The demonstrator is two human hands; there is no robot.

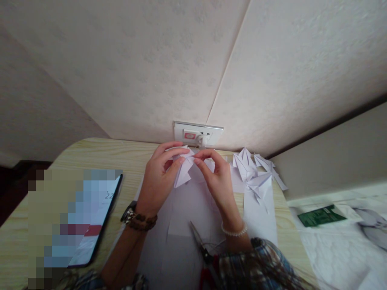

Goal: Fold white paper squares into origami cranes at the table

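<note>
A small piece of folded white paper (182,174) is held up between my two hands, over the back of the table. My left hand (161,173) grips its left side, thumb in front and fingers behind and above. With thumb and forefinger, my right hand (215,171) pinches its right corner. Below my hands lie white paper sheets (184,213). On them rests a pair of scissors (199,241) with red and black handles, blades pointing away from me. Several folded white paper pieces (246,165) are piled to the right of my right hand.
A tablet-like screen (96,217), partly blurred out, stands at the left of the wooden table (81,157). Behind my hands a wall socket (198,133) holds a white plug. Beyond the table's right edge, a green packet (320,216) lies on a white quilted surface.
</note>
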